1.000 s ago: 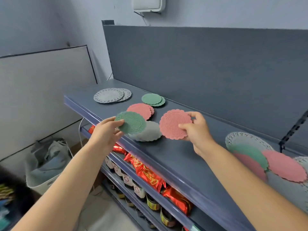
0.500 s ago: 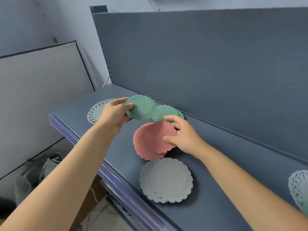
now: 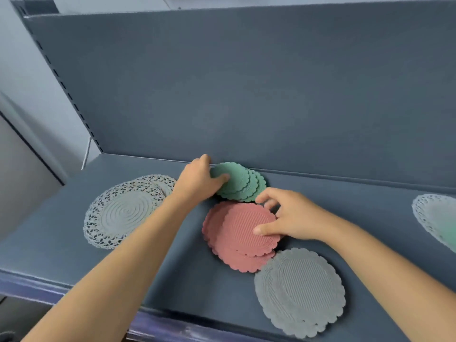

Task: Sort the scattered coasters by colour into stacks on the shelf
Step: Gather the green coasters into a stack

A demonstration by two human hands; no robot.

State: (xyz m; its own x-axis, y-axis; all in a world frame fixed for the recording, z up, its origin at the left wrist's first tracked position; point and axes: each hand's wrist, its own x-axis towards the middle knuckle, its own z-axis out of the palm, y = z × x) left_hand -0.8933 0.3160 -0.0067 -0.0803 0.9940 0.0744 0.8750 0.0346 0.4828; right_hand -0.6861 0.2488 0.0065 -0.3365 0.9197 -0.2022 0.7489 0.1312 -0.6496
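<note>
Left hand [image 3: 197, 180] pinches the top green coaster [image 3: 230, 177] on the green stack [image 3: 243, 185] at the back of the shelf [image 3: 172, 272]. Right hand [image 3: 293, 218], grip loosely spread, thumb pressing the pink stack [image 3: 238, 236]. Grey stack [image 3: 299, 292] sits just beside it.

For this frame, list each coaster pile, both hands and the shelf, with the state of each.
Green stack: fanned, at the back wall, left hand's thumb on top.
Pink stack: loosely fanned, right hand's thumb on top.
Grey stack: flat, untouched, its edge meeting the pink stack.
Lacy grey coasters: overlapping, flat, untouched.
Left hand: gripping the green stack's edge.
Right hand: fingers spread over the pink stack.
Shelf: holding all piles.
</note>
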